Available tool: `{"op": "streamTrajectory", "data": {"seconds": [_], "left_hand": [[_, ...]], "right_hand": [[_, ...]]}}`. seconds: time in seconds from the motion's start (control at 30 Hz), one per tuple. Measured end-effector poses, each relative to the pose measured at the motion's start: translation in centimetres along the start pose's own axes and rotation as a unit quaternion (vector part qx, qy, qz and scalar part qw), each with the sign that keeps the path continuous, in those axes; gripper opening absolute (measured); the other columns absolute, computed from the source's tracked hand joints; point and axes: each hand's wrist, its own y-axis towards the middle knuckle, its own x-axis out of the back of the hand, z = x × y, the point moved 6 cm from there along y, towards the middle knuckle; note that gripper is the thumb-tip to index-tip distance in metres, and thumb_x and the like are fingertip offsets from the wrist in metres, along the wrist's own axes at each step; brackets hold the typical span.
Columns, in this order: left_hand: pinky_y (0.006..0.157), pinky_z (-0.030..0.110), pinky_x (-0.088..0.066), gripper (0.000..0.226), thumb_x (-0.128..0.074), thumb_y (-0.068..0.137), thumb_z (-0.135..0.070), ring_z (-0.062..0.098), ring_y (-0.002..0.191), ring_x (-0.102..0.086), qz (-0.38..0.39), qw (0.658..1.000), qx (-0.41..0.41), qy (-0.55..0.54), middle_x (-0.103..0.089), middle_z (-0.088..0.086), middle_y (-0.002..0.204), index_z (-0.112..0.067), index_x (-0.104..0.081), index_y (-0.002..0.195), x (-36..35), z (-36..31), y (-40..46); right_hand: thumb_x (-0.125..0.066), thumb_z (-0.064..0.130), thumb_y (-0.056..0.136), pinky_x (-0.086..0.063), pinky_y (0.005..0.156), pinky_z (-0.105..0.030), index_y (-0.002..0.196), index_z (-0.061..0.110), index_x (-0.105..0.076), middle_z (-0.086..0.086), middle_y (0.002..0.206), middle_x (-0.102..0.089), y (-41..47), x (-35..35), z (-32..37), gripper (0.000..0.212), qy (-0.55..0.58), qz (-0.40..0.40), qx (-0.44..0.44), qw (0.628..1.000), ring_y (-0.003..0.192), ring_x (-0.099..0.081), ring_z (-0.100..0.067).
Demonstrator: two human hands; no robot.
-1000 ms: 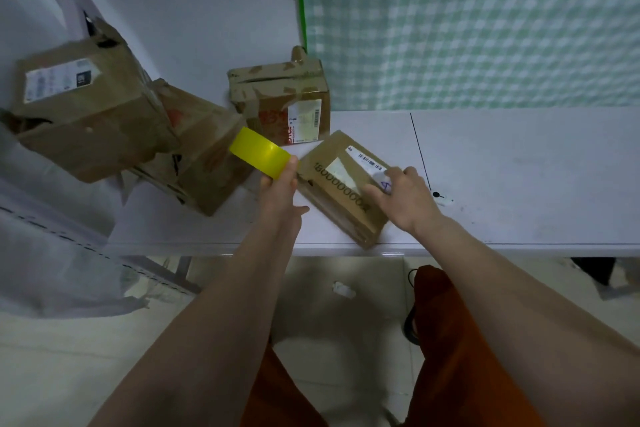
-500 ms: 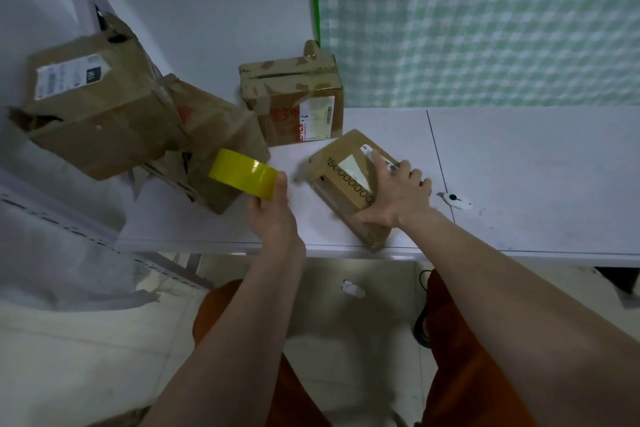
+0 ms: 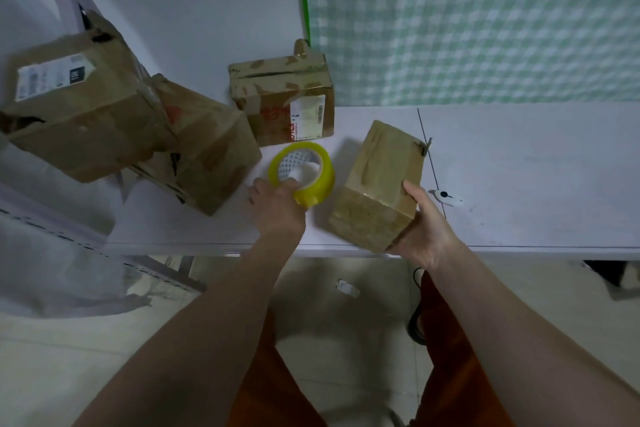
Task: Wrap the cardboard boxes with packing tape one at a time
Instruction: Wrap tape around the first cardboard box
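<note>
A small cardboard box (image 3: 379, 184) stands tilted on the near edge of the white table (image 3: 536, 177), its plain brown side facing up. My right hand (image 3: 424, 229) grips its near right corner. Just left of it, my left hand (image 3: 277, 206) holds a yellow roll of packing tape (image 3: 304, 172), hole facing up, fingers inside the core. Roll and box are a little apart.
Three more cardboard boxes lie on the table: a large one (image 3: 79, 114) at far left, one (image 3: 204, 152) leaning beside it, and one (image 3: 284, 100) against the back wall. A small white cutter (image 3: 448, 198) lies right of the held box. Floor below the table edge.
My right hand has turned the small box over, so its labelled face no longer shows. The tape roll has moved right, toward the box, and now faces hole up.
</note>
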Motion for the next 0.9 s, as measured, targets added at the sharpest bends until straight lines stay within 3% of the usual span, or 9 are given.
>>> {"op": "streamTrajectory", "data": {"seconds": [0.13,0.33,0.4,0.5,0.6,0.67,0.7,0.77,0.9], "left_hand": [[0.106,0.036,-0.024,0.036,-0.067,0.084,-0.041,0.032,0.124,-0.036,0.063,0.994,-0.073,0.058,-0.046,0.014,0.129,-0.037,-0.062,0.120,-3.6,-0.3,-0.9],[0.119,0.026,-0.013,0.043,-0.057,0.093,-0.009,0.022,0.149,-0.004,0.128,0.955,0.033,-0.266,0.001,0.008,0.162,-0.021,-0.055,0.134,-5.6,1.0,-2.3],[0.117,0.025,-0.017,0.041,-0.052,0.093,0.004,0.019,0.148,-0.011,0.111,0.890,0.096,-0.431,-0.006,0.004,0.162,-0.015,-0.059,0.129,-5.3,1.3,-2.6],[0.110,0.024,-0.028,0.040,-0.049,0.091,0.011,0.016,0.142,-0.027,0.056,0.719,0.221,-0.656,-0.025,0.000,0.157,-0.007,-0.061,0.125,-4.5,1.7,-2.9],[0.099,0.028,-0.041,0.038,-0.050,0.093,0.005,0.018,0.120,-0.050,0.004,0.568,0.304,-0.765,-0.047,0.005,0.143,0.002,-0.055,0.130,-3.5,1.5,-3.1],[0.101,0.032,-0.044,0.037,-0.041,0.097,0.003,0.023,0.118,-0.053,-0.004,0.520,0.329,-0.788,-0.049,0.010,0.140,0.002,-0.053,0.132,-3.1,1.5,-3.2],[0.107,0.035,-0.041,0.038,-0.037,0.099,0.002,0.025,0.124,-0.051,-0.005,0.523,0.331,-0.786,-0.046,0.012,0.144,0.001,-0.052,0.134,-2.9,1.6,-3.2],[0.113,0.035,-0.034,0.043,-0.034,0.096,0.008,0.025,0.135,-0.041,-0.011,0.587,0.313,-0.746,-0.037,0.010,0.152,-0.001,-0.053,0.133,-1.7,1.9,-3.2],[0.105,0.021,-0.032,0.045,-0.041,0.096,0.001,0.019,0.136,-0.037,0.036,0.838,0.147,-0.524,-0.041,0.002,0.147,-0.015,-0.051,0.137,1.9,-1.5,-3.8]], "right_hand": [[-0.070,0.053,0.074,-0.047,0.093,-0.053,0.116,0.023,-0.065,-0.019,0.127,-0.060,-0.1,1.5,-0.7,0.051,-0.071,-0.017,0.022,0.997,0.110,-0.061,-0.030],[-0.068,0.043,0.081,-0.046,0.097,-0.052,0.103,0.024,-0.066,-0.005,0.102,-0.068,-0.6,1.1,-1.2,0.029,-0.085,-0.053,0.057,0.993,0.103,-0.062,-0.028],[-0.066,0.040,0.084,-0.048,0.095,-0.049,0.101,0.024,-0.065,-0.003,0.097,-0.067,-0.8,0.7,-1.5,0.024,-0.086,-0.055,0.059,0.993,0.094,-0.063,-0.025],[-0.062,0.037,0.087,-0.050,0.082,-0.041,0.097,0.021,-0.063,-0.003,0.090,-0.064,-1.2,0.1,-2.0,0.019,-0.086,-0.056,0.057,0.993,0.083,-0.061,-0.020],[-0.062,0.036,0.089,-0.046,0.090,-0.042,0.092,0.018,-0.063,-0.004,0.087,-0.063,-1.7,-0.2,-2.2,0.018,-0.080,-0.062,0.052,0.993,0.081,-0.059,-0.019],[-0.062,0.036,0.088,-0.046,0.093,-0.043,0.092,0.018,-0.063,-0.005,0.090,-0.064,-1.9,-0.4,-2.1,0.019,-0.082,-0.060,0.051,0.994,0.084,-0.059,-0.020],[-0.062,0.036,0.088,-0.048,0.090,-0.043,0.093,0.018,-0.062,-0.005,0.092,-0.064,-2.0,-0.5,-2.0,0.019,-0.086,-0.059,0.054,0.993,0.086,-0.060,-0.021],[-0.061,0.037,0.089,-0.049,0.078,-0.038,0.096,0.019,-0.061,-0.005,0.095,-0.065,-2.2,-0.6,-1.9,0.019,-0.096,-0.057,0.061,0.992,0.089,-0.061,-0.020],[-0.061,0.039,0.088,-0.048,0.070,-0.035,0.099,0.019,-0.060,-0.005,0.098,-0.065,-2.3,-0.8,-2.1,0.022,-0.105,-0.054,0.060,0.991,0.091,-0.061,-0.020]]}}
